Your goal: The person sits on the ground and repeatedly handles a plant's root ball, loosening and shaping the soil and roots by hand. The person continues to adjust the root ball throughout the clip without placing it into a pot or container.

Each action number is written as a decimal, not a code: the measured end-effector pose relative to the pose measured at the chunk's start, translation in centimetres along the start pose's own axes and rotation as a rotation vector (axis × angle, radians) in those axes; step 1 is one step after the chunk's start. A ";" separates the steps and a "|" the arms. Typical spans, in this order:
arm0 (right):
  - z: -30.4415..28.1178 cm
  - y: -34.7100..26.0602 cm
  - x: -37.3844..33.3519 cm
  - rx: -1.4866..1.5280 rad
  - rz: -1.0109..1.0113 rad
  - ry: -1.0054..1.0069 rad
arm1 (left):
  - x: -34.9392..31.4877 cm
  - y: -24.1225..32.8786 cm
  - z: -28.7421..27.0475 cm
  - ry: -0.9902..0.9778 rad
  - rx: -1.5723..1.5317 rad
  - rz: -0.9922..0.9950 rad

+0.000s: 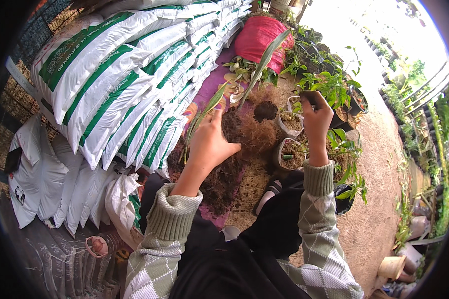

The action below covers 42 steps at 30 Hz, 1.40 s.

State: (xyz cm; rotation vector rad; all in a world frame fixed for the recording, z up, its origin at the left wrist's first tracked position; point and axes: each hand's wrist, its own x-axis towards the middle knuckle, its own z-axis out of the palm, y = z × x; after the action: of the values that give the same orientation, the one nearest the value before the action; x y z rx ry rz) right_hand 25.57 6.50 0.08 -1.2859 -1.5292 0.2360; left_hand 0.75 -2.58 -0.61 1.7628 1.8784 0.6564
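1. Lower middle: a shoe (267,193) shows between dark-clad legs, just beside the loose soil (218,183) that spreads over the mat (212,85).
2. Centre: the left hand (209,139) is at the near side of a dark root clump (231,124), thumb and fingers spread well apart. Whether they bear on the clump I cannot tell.
3. Just right of that clump lies a brown mass of fibre (258,137), a dark lump (265,110) against its upper edge.
4. A long leaf (265,65) rises from about the clump toward the top of the frame; a shorter leaf (209,107) passes behind the left hand.
5. Right of centre: the right hand (316,112) is raised, its fingers curled in. Whether they hold anything I cannot tell. It is near a white bag (290,133) of soil.
6. The step in hand seems to be handling the roots and soil. Lifting the clump would call for both hands beneath it, to keep it from crumbling.
7. Farther off: potted plants (332,89) at upper right, stacked sacks (110,84) at upper left, a red bundle (257,42) at top centre.
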 end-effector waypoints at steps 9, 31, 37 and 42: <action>0.2 -0.3 -0.6 0.104 0.002 -0.130 | -0.1 -1.6 -0.7 0.037 0.040 -0.047; 1.7 -9.1 -2.1 0.387 -0.040 -0.486 | -1.1 -0.6 -0.7 -0.408 -0.744 0.232; 1.4 -7.6 -2.8 0.332 -0.028 -0.445 | -1.7 -0.8 0.1 -0.312 -0.927 0.060; 1.2 -7.6 -3.0 0.302 -0.058 -0.418 | -1.3 -1.5 1.3 -0.212 -0.807 -0.127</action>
State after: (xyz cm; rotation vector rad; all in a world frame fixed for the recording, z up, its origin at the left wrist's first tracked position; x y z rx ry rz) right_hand 19.70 1.63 3.20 -0.9883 -1.7946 0.7060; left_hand 0.47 -3.92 -2.54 1.1237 1.2922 0.9595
